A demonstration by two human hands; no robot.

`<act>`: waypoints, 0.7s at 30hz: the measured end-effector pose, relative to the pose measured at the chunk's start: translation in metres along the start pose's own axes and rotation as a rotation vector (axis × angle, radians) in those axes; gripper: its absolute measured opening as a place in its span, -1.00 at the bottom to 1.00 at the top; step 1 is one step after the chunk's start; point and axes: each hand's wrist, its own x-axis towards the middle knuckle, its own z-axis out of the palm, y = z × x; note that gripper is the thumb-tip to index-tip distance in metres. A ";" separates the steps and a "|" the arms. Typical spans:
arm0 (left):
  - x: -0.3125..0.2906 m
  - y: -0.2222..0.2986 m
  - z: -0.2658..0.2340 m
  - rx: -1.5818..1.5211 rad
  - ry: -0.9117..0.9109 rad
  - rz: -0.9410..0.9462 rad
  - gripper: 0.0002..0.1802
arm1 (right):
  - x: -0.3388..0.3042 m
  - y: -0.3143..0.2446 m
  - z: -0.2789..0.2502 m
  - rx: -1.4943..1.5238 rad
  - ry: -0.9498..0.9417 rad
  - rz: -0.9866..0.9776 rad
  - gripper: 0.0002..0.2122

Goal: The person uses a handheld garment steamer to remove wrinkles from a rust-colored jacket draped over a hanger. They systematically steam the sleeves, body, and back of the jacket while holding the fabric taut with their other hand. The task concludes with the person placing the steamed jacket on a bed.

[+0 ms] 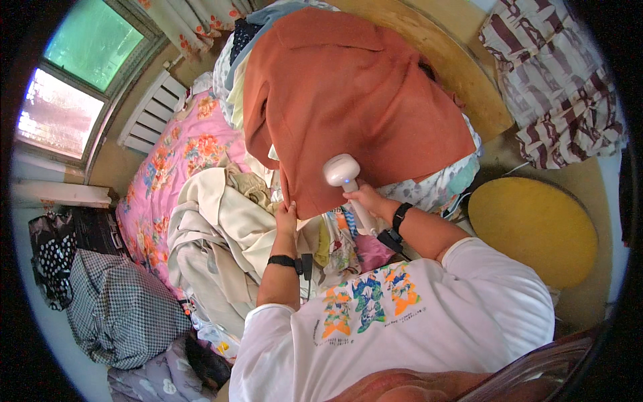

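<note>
Head view: the left hand [287, 213] pinches the near edge of the rust coat [362, 87], spread over patterned cloth [439, 184]. The right hand [370, 199] grips the white device [341, 171], its round head at the coat. Cream fabric [218, 201] lies nearby.

The left hand [287, 212] is at the bottom left edge of the rust-red cloth [362, 100]. Its thumb and fingers pinch that edge. The left arm [276, 281] is below the cloth and points up toward it. The right hand [370, 201] is by the cloth's bottom edge, farther right, with its fingers curled in a grip. The right arm [430, 231] slants up and left toward the cloth from below it.
</note>
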 end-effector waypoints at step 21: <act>0.002 -0.007 -0.015 -0.231 0.002 -0.095 -0.88 | -0.070 0.002 -0.065 0.073 0.359 -0.243 -0.79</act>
